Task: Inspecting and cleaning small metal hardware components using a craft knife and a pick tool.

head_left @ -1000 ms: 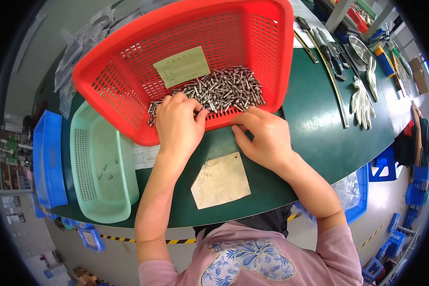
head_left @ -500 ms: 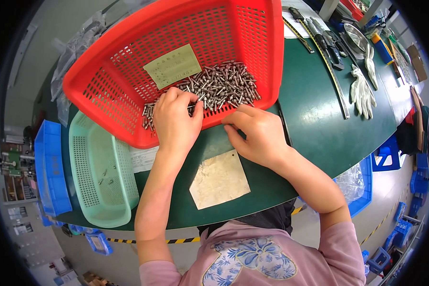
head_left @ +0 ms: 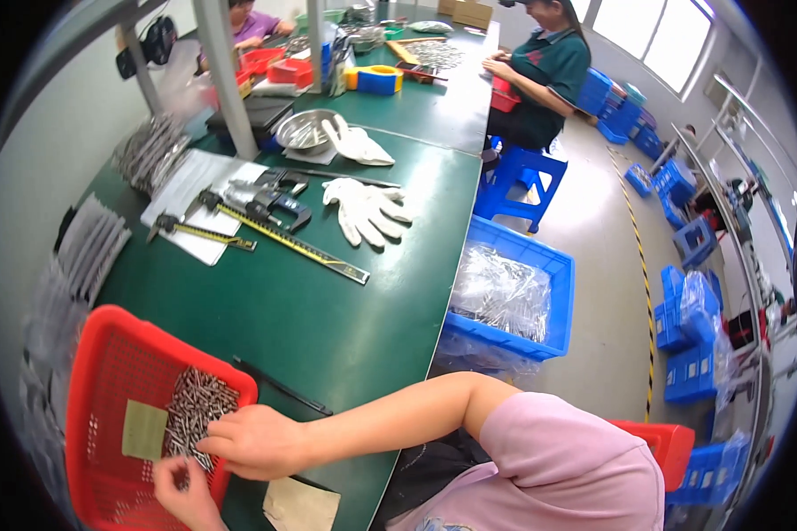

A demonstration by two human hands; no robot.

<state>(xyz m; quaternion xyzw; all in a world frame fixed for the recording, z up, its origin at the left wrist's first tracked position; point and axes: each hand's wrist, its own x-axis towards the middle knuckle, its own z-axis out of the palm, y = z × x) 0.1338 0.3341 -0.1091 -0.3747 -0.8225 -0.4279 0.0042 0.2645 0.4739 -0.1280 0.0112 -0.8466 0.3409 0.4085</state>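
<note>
"Looking into the basket [head_left: 106, 372], where do you see the pins [head_left: 199, 407]?"

"They're in one shiny pile inside it, by the basket's right wall. A note [head_left: 144, 429] is in the basket too, left of the pile."

"Which hand is nearer to them?"

"The right hand [head_left: 261, 442]. It comes in over the basket's right wall, and its fingertips are right at the pile. Most of the pins I can see lie up and a bit left from that grip, toward the basket's far end."

"And the left hand [head_left: 186, 497]?"

"It's at the basket's near end, below the pile, just beside the right hand. It's a little farther from the pins."

"Is the pile long one way?"

"Yes, it runs along the basket's right wall, from far to near. But the pins in it point all ways."

"Is each grip wide?"

"No, both look narrow. The right fingers are bent and close together. The left thumb and finger nearly meet. I can't tell if either hand has a pin."

"What's outside the basket?"

"A card [head_left: 301, 506] on the counter [head_left: 345, 336], near its right wall."
</note>
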